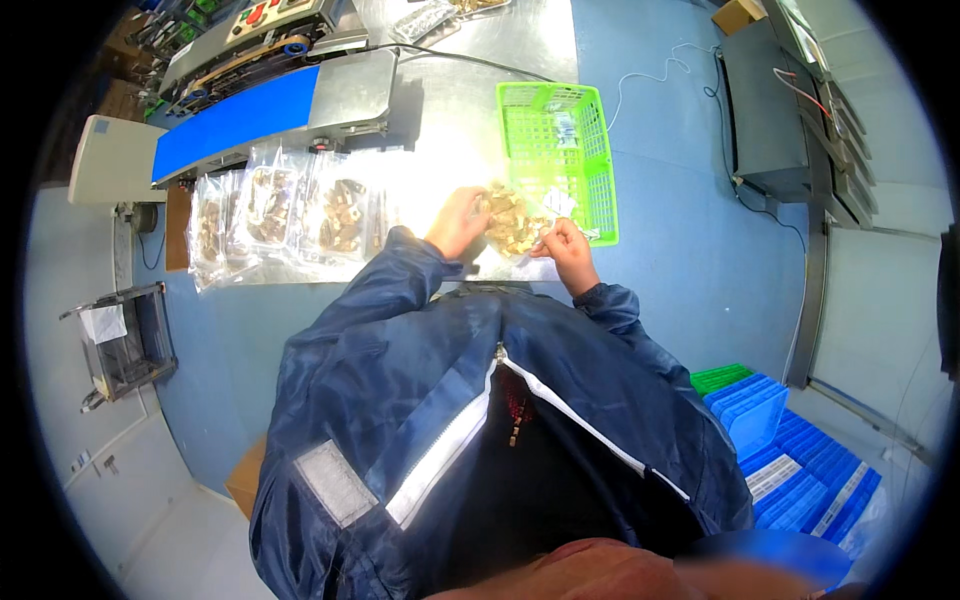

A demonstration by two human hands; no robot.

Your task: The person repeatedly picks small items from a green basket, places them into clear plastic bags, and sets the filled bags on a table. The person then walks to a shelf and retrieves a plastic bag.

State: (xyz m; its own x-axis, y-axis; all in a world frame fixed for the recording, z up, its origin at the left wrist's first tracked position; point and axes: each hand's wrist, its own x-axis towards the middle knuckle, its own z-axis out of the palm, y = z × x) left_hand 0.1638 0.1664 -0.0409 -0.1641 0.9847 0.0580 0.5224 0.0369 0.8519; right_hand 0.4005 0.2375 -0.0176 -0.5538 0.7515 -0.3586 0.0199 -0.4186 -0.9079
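My left hand [457, 220] and my right hand [566, 250] grip opposite sides of a clear bag of tan and brown dried pieces [505, 222] over the bright steel table [436, 135], their fingers closed on it. Small white packets [559, 203] lie just above my right hand, by the near end of a green slotted basket [604, 160], which holds more packets [564, 130]. Left of my left hand, several filled clear bags [268, 200] lie in a row along the table.
Behind the bags runs a blue conveyor [235, 117] with a control panel [262, 16]. Cables cross the table and blue floor [680, 260]. A dark steel cabinet [768, 130] stands at right, a metal frame [130, 350] at left, stacked blue crates [806, 470] at lower right.
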